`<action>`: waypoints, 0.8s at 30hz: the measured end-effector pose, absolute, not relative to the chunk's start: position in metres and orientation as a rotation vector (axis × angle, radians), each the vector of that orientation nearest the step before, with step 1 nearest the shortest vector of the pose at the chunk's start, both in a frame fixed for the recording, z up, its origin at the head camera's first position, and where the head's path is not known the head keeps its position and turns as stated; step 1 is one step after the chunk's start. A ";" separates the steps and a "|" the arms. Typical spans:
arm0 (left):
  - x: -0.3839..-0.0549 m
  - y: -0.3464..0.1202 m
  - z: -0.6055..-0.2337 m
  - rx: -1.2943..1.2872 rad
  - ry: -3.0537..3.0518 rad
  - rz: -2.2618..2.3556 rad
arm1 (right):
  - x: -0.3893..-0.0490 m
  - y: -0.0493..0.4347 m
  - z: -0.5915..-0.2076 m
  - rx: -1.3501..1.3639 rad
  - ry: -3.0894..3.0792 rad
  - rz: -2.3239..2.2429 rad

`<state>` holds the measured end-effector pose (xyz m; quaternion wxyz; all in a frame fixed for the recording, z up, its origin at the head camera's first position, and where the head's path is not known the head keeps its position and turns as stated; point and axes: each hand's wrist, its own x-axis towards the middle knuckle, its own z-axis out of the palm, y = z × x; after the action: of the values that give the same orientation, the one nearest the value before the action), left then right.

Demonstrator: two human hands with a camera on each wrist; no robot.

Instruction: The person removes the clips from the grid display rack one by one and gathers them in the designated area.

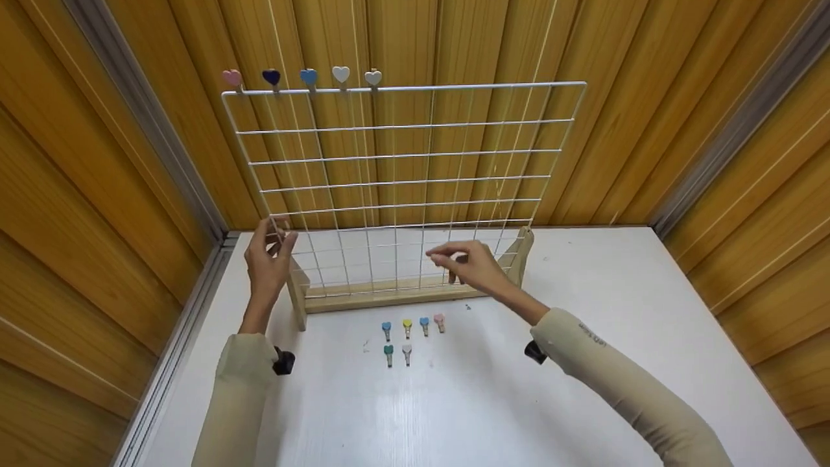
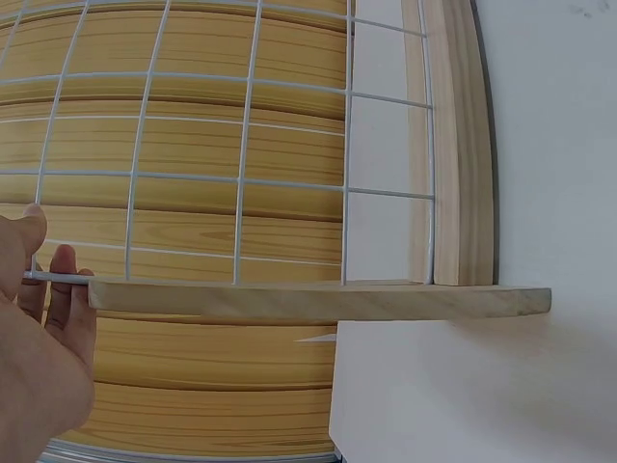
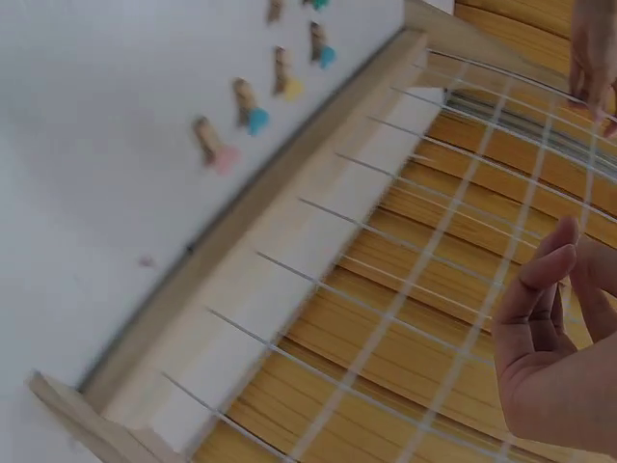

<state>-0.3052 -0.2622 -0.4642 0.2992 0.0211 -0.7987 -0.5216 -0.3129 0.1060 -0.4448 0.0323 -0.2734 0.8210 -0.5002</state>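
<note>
A white wire grid [image 1: 395, 155] stands upright in a wooden stand [image 1: 382, 302]. My left hand [image 1: 266, 253] grips the grid's left side wire low down; the left wrist view shows its thumb [image 2: 35, 227] and fingers on either side of the wire, just above the wooden post [image 2: 318, 301]. In front of the grid's lower right, my right hand [image 1: 476, 266] hovers with thumb and index fingertips together and the other fingers curled. I cannot tell whether those fingertips pinch something small. Five heart-topped clothespins, from pink [image 1: 231, 78] to white [image 1: 373, 78], sit along the top wire.
Several more heart clothespins lie in two rows on the white table [image 1: 402, 415], among them yellow [image 1: 407, 325], pink [image 1: 439, 322] and green [image 1: 388, 353]. Wood-patterned panels [image 1: 402, 39] enclose the back and sides. A metal rail [image 1: 175, 383] runs along the left edge.
</note>
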 end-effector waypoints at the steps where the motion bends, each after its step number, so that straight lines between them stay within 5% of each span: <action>1: -0.305 -0.263 -0.464 0.061 -2.122 -1.384 | -0.315 0.103 -0.432 -0.883 2.554 -1.544; 14: -0.312 -0.261 -0.463 -0.008 -2.071 -1.369 | -0.324 0.059 -0.271 -1.172 2.800 -1.599; 24: -0.313 -0.262 -0.464 0.015 -2.096 -1.382 | -0.336 0.033 -0.212 -1.055 2.697 -1.989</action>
<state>-0.3133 -0.2615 -0.4635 0.3101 0.0056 -0.7936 -0.5234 -0.3362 0.0331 -0.2125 -0.1848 -0.2951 0.7544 -0.5565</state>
